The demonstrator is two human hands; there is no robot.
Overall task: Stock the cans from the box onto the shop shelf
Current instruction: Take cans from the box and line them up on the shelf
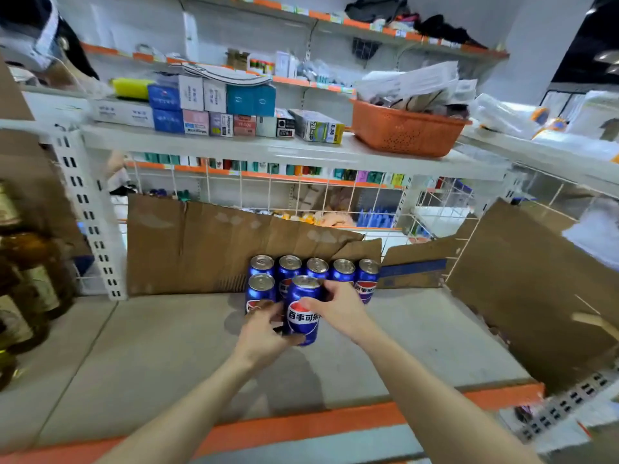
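Flattened cardboard [241, 249] leans against the wire grid at the back of the shelf [150, 346]; another sheet [522, 289] leans at the right end, and brown bottles [30, 269] stand at the left edge. Five cans [316, 267] line the back, one [260, 293] ahead of them. The left hand [264, 333] and right hand [338, 309] both grip a can [303, 311], upright, label toward the front edge, near mid-shelf. Bare shelf lies on both sides and in front.
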